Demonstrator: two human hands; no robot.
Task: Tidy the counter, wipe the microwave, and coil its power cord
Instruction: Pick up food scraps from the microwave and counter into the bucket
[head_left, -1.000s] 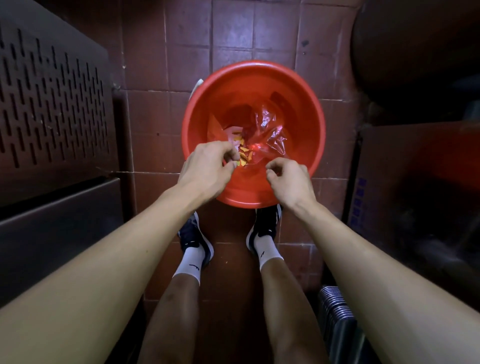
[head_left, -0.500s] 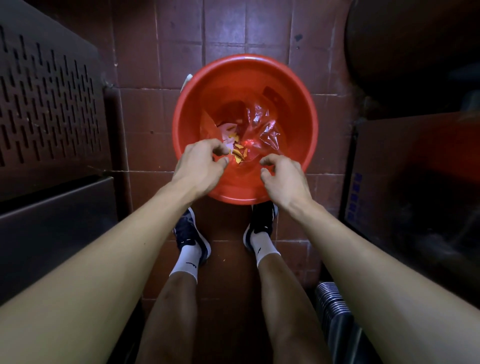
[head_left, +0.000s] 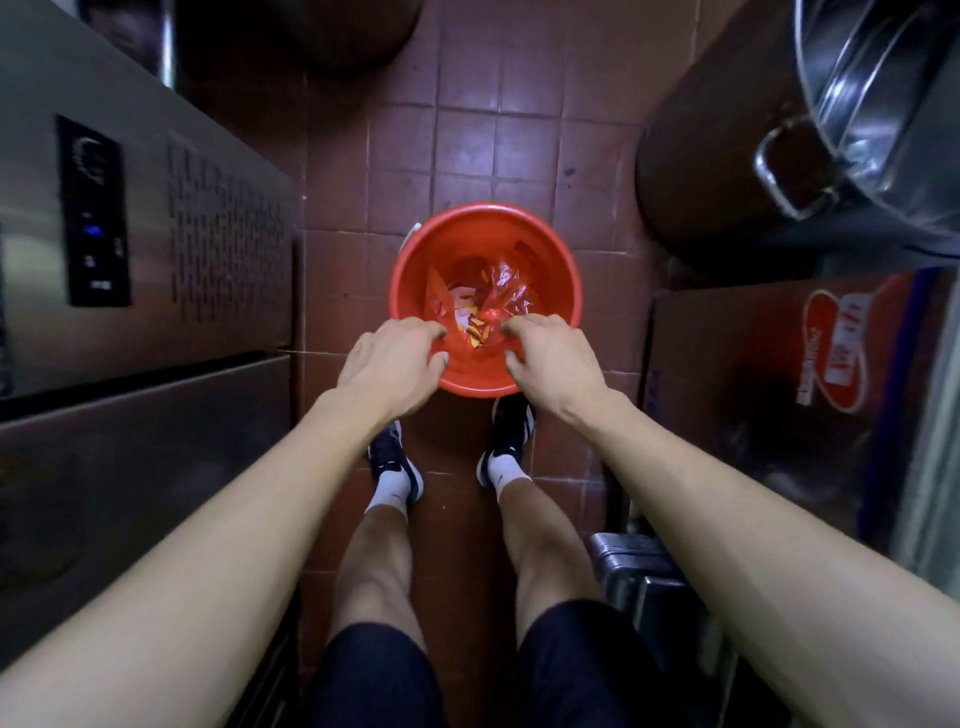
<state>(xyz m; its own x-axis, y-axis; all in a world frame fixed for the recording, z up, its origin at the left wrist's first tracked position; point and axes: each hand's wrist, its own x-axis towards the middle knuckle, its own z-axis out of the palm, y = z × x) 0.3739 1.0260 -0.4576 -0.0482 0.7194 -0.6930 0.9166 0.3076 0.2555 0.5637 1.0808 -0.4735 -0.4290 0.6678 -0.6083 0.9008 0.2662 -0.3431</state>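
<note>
Hovering over the red bucket (head_left: 415, 291), both hands were empty, fingers loosely curled.
Crumpled wrappers (head_left: 498, 296) lay at its bottom, below and just ahead of the left hand (head_left: 392, 361) and right hand (head_left: 553, 358), about equally near each; the microwave and its cord were out of sight, so turning away looked like the next step.
</note>
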